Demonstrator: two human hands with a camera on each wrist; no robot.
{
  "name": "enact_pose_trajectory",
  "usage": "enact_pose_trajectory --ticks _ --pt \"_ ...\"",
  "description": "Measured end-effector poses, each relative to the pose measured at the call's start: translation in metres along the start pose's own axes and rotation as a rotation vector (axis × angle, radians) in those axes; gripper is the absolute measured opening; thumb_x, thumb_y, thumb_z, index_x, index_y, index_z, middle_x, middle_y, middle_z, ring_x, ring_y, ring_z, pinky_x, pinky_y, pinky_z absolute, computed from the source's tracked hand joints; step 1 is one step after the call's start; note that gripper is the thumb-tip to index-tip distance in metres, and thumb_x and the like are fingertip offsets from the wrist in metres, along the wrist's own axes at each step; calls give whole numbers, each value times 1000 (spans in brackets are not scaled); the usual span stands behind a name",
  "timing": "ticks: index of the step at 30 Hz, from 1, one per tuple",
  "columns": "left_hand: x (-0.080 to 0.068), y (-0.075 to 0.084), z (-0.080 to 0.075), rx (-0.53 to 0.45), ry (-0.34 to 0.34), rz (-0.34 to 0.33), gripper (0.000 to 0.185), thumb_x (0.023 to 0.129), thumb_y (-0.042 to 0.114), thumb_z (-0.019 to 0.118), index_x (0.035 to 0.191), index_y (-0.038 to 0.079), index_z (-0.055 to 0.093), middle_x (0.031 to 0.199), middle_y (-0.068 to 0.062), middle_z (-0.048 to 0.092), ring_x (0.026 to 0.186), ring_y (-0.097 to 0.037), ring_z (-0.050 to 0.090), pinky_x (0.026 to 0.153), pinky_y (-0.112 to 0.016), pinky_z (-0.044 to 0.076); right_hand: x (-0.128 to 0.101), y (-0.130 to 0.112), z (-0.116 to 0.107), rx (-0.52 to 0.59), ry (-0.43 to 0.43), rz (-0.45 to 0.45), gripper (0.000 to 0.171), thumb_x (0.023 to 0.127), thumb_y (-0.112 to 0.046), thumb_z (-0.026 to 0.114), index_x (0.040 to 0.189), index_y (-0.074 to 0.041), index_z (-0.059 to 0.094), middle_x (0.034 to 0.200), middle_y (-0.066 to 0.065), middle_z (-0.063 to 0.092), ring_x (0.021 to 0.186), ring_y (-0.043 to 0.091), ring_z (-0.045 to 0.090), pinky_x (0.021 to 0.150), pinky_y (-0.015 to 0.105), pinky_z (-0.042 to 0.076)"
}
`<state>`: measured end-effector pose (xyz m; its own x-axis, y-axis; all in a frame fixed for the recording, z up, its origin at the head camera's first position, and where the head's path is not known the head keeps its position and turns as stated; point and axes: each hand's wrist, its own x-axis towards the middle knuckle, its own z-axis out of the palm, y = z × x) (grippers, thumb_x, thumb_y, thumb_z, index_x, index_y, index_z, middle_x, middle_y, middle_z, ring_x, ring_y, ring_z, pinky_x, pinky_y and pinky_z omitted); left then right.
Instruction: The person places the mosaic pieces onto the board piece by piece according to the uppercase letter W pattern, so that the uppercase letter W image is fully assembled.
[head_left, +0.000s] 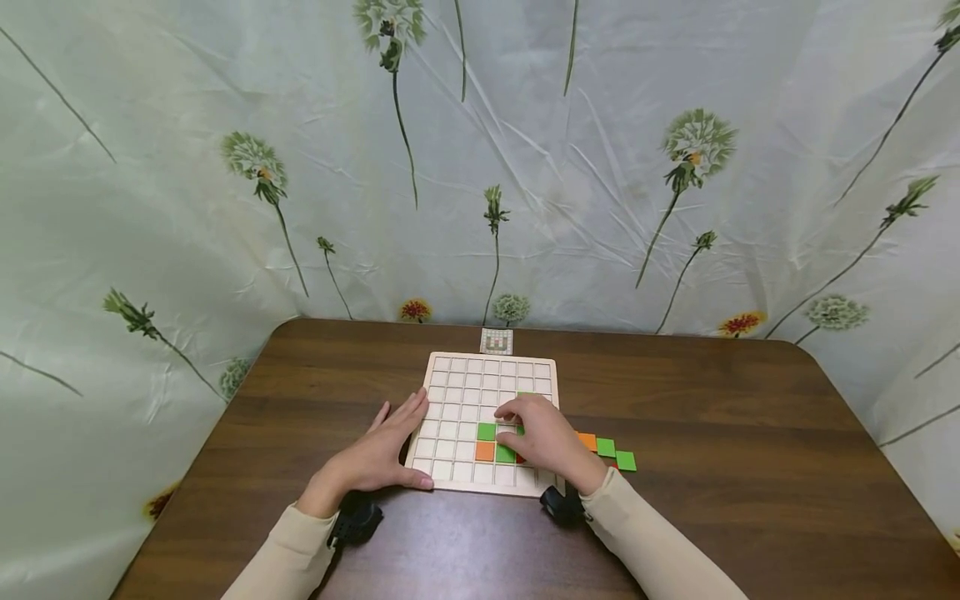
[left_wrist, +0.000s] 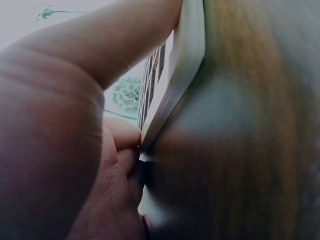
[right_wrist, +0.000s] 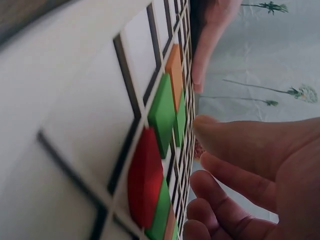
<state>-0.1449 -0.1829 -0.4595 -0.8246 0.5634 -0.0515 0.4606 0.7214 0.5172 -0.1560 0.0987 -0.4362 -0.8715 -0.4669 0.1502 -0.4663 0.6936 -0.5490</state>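
A pale wooden grid board [head_left: 465, 383] lies on the brown table [head_left: 712, 433]. My left hand [head_left: 390, 450] rests flat against the board's left edge, with the thumb along its front edge; the left wrist view shows the thumb [left_wrist: 115, 40] pressed on the board's side [left_wrist: 187, 55]. My right hand [head_left: 540, 437] hovers over the lower right squares with relaxed fingers, the index tip touching the grid. Beside it, green tiles [head_left: 487, 432] and an orange tile [head_left: 484, 452] sit in cells. Close up, a red tile [right_wrist: 145, 177] and a green tile [right_wrist: 161, 115] lie near my right thumb [right_wrist: 240, 145].
Loose tiles lie on the table right of the board: one orange [head_left: 587, 441] and two green [head_left: 606, 447]. A small printed card [head_left: 496, 341] sits behind the board. A floral cloth backdrop [head_left: 600, 167] surrounds the table on three sides.
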Motion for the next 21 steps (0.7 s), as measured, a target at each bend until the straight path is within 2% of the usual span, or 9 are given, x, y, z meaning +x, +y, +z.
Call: enact_pose_trajectory --ticks 9,15,21 --pt "1 0 1 -11 4 -6 118 66 65 70 148 4 12 155 -7 3 141 -22 4 110 -51 -2 -13 13 -13 1 62 56 24 76 -19 74 99 -12 71 88 -5 63 80 13 53 70 30 45" --pt "0 0 0 -12 6 0 117 66 62 71 148 4 12 155 -6 2 141 -22 4 110 -51 -2 -26 23 -24 17 73 115 26 77 -20 75 101 -12 71 91 -4 63 81 15 52 69 30 44" --pt "0 1 0 -14 6 4 116 67 62 71 148 3 12 155 -7 3 141 -23 4 110 -52 -2 -42 35 -37 14 101 144 29 77 -20 75 104 -12 69 96 -2 62 85 15 55 73 31 47"
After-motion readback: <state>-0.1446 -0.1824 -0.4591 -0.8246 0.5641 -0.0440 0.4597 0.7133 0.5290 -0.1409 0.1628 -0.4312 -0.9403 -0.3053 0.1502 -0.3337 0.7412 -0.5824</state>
